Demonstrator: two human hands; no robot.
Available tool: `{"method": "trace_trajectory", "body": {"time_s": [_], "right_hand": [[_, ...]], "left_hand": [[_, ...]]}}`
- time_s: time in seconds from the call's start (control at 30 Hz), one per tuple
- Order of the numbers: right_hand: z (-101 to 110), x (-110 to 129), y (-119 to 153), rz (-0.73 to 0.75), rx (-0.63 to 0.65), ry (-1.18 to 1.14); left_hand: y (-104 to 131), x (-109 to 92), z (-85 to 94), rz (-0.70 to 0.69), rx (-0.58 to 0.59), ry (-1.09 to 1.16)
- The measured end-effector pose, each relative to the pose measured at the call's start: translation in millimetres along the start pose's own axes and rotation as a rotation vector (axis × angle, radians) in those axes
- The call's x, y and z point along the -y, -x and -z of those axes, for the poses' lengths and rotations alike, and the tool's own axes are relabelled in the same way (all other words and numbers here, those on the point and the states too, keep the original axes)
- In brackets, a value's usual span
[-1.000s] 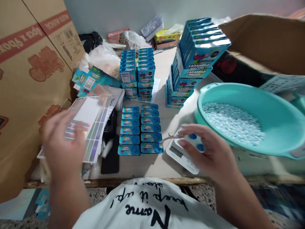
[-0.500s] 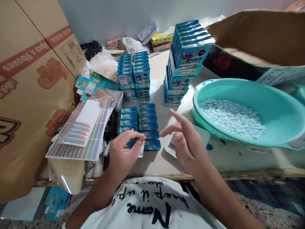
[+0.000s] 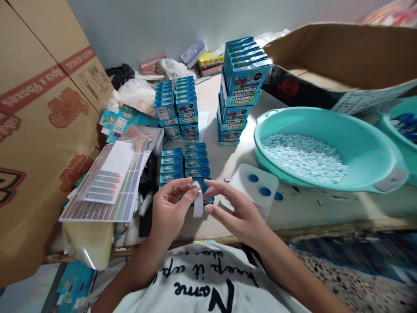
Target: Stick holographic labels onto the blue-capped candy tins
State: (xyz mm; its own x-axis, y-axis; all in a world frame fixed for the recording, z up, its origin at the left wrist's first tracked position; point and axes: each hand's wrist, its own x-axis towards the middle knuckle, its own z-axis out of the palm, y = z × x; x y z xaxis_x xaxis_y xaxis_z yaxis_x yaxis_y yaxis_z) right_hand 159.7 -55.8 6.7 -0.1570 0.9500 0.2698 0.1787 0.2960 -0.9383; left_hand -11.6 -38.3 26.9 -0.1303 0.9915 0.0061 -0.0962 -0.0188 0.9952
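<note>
The left grip (image 3: 169,206) pinches a narrow strip (image 3: 198,206) near its upper end, between thumb and fingertips, while the right grip (image 3: 243,213) is loosely parted at the strip's other side, its thumb and forefinger pointing in; whether they touch it I cannot tell. This sort of handling goes best with a light pinch right at the edge, as little skin on the face as possible, since the strip looks thin and perhaps sticky on one side. The right fingertips would do well to take only the opposite edge, drawing it straight rather than sideways, so that it neither creases nor curls back on itself. Wrists low and even help against twisting, and a little height helps too, as small blue boxes (image 3: 172,159) stand in two rows just beyond the left grip and partly under it, where a loose end could catch. The strip itself is whitish, slim and limp-looking; it hangs down from the left grip toward the wearer, with a glossier, slightly bent part near the fingertips and a plain, pale lower end. No print can be made out on it. Under it lies the tabletop (image 3: 325,208), and to the right grip's far side is a white scale (image 3: 241,176).
</note>
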Motion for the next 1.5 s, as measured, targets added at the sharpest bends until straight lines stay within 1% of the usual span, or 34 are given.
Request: {"method": "trace_trajectory", "body": {"time_s": [0.1, 0.2, 0.3, 0.43, 0.5, 0.57, 0.67, 0.73, 0.87, 0.97, 1.1, 1.17, 1.23, 1.3, 1.37, 1.43, 1.5], "right_hand": [[-5, 5, 1, -0.074, 0.004, -0.120], [-15, 8, 3, -0.166, -0.020, -0.255], [-23, 7, 3, -0.222, -0.082, -0.312], [-23, 4, 2, -0.174, -0.190, -0.282], [-20, 2, 2, -0.131, -0.206, -0.271], [-14, 1, 1, -0.098, -0.213, -0.243], [-6, 1, -1, -0.068, -0.197, -0.179], [0, -1, -1, -0.052, -0.164, -0.142], [7, -8, -1, -0.024, -0.121, -0.056], [10, -11, -1, 0.001, -0.076, 0.010], [12, -11, -1, -0.004, 0.068, 0.027], [14, -11, -1, -0.032, 0.104, 0.046], [15, -13, -1, -0.086, 0.092, 0.074], [18, -14, -2, -0.157, 0.045, 0.093], [22, -13, -3, -0.212, -0.001, 0.082], [26, -10, -6, -0.235, -0.008, 0.058], [29, -5, -9, -0.211, 0.022, 0.048]], "left_hand": [[2, 4, -0.9, -0.021, -0.033, -0.001], [4, 7, -2.5, -0.024, 0.001, 0.031], [7, 8, -4.7, -0.017, 0.012, 0.051], [10, 7, -8.1, -0.008, 0.033, 0.081], [10, 8, -9.2, 0.007, 0.062, 0.087], [10, 9, -9.3, 0.017, 0.066, 0.068], [11, 11, -7.8, 0.005, 0.014, -0.014], [11, 11, -6.1, 0.006, -0.007, -0.104], [9, 13, -1.5, 0.013, 0.061, -0.275], [5, 14, 2.5, 0.007, 0.105, -0.349], [0, 17, 6.2, 0.009, 0.164, -0.316], [-1, 18, 6.9, -0.033, 0.155, -0.293], [-1, 18, 7.6, -0.066, 0.111, -0.331], [-1, 17, 8.5, -0.076, 0.067, -0.423], [-3, 16, 9.5, -0.098, 0.049, -0.527], [-5, 13, 9.8, -0.149, 0.055, -0.604], [-7, 10, 8.8, -0.202, 0.100, -0.621]]}}
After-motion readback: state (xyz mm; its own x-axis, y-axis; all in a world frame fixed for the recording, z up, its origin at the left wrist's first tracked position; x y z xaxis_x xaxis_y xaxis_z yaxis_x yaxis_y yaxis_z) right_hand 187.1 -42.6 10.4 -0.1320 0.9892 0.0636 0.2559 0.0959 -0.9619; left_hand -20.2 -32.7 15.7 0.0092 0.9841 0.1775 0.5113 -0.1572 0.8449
